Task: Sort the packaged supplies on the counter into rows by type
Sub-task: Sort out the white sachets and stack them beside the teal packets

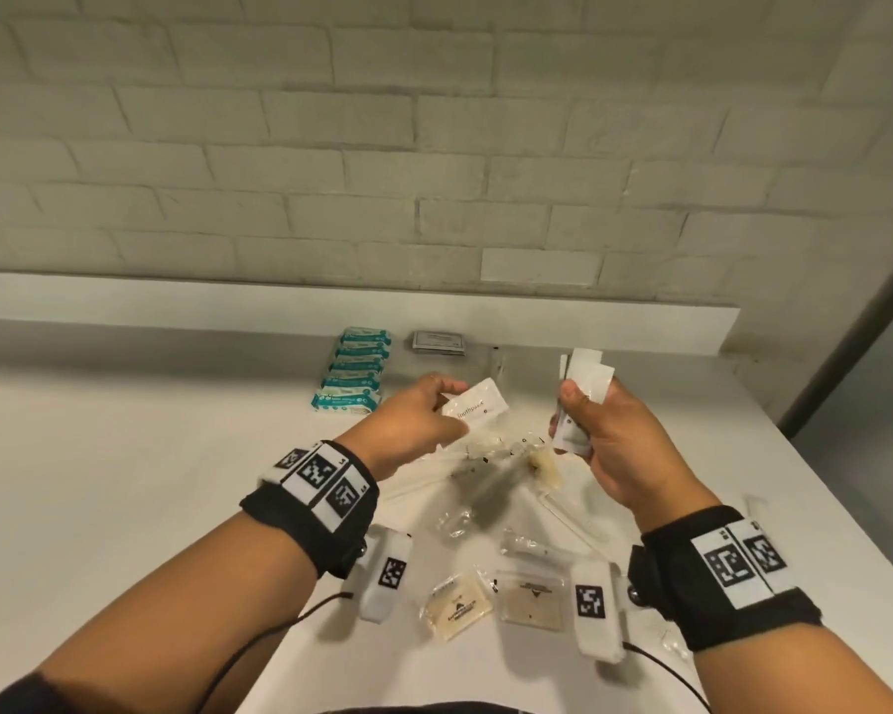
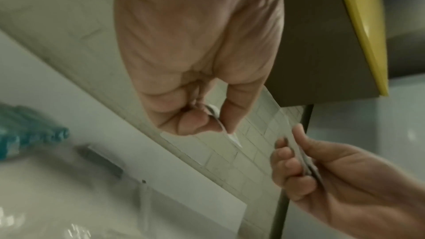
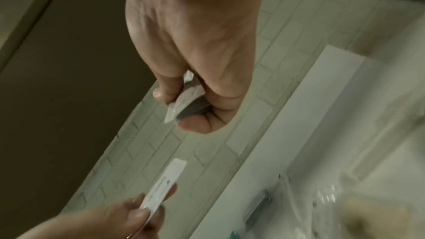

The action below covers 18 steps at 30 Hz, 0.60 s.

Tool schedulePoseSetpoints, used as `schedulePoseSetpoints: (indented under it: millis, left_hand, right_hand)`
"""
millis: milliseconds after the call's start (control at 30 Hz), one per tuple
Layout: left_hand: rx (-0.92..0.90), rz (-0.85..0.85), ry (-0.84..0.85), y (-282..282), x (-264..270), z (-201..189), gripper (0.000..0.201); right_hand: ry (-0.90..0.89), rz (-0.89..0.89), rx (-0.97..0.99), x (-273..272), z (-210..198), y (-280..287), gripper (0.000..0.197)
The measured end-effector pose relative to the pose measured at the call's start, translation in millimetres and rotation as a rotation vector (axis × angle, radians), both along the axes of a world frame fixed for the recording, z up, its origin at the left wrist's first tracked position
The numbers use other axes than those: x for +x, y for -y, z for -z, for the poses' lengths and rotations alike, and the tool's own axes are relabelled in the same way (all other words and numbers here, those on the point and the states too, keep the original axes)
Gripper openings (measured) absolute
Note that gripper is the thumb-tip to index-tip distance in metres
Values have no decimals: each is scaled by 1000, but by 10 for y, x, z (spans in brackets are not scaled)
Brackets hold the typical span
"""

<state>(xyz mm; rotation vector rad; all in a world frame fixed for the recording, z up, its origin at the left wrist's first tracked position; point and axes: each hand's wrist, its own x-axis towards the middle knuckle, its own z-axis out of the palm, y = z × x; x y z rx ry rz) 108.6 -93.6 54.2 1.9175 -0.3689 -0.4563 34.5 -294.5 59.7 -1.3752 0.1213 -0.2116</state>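
Observation:
My left hand (image 1: 429, 409) pinches one white toothpaste sachet (image 1: 478, 406) above the counter; the same sachet (image 3: 164, 183) shows edge-on in the right wrist view. My right hand (image 1: 594, 425) grips a fanned bundle of white sachets (image 1: 583, 376), also seen as a stack (image 3: 184, 99) between its thumb and fingers. A row of teal-and-white packs (image 1: 354, 371) lies at the back of the white counter (image 1: 125, 456), with a grey packet stack (image 1: 438, 343) beside it. Clear-wrapped items (image 1: 491, 471) lie heaped under my hands.
Two beige sachets (image 1: 457, 605) (image 1: 532, 597) lie near the front edge between my wrists. A raised white ledge (image 1: 228, 306) and a brick wall (image 1: 434, 146) close the back. The counter ends at the right, beside a dark frame (image 1: 846, 342). Wrist-camera cables trail at the front.

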Motion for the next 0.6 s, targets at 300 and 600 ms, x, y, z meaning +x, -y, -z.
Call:
schedulePoseSetpoints:
  millis: [300, 600]
  left_hand:
    - [-152, -55, 118, 101, 4, -130, 36]
    - [-516, -32, -290, 266, -250, -42, 21]
  right_hand:
    - [-136, -273, -710, 23, -274, -340, 35]
    - [-110, -298, -491, 124, -74, -564, 105]
